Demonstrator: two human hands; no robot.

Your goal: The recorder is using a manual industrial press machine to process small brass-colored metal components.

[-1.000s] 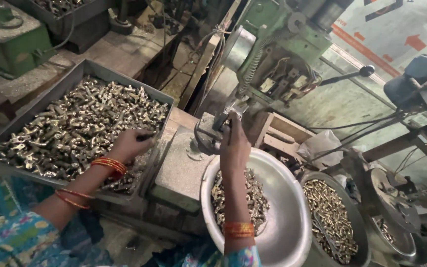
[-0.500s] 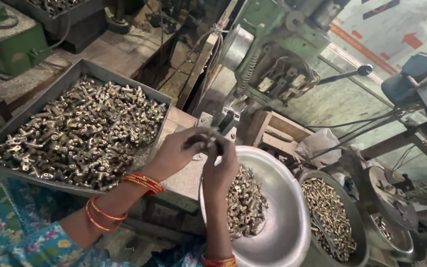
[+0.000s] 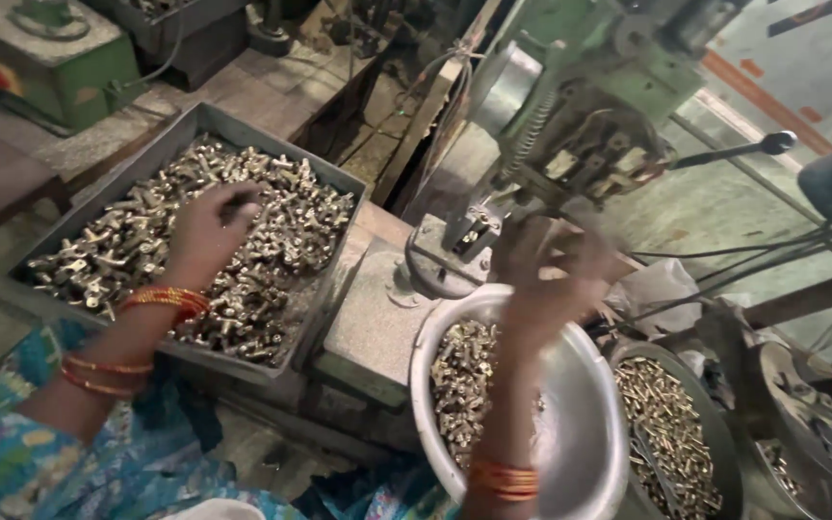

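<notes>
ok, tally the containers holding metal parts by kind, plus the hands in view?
Rectangular grey metal tray of small metal fittings: 1
Round shiny metal bowls: 2, the big near one and the one right of it
Bare hands: 2, left hand on the fittings in the tray, right hand blurred above the big bowl
Total: 5

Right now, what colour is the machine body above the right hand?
Green, worn and grimy, on the machine body over the right hand. Head view, the only one, shows it.
</notes>
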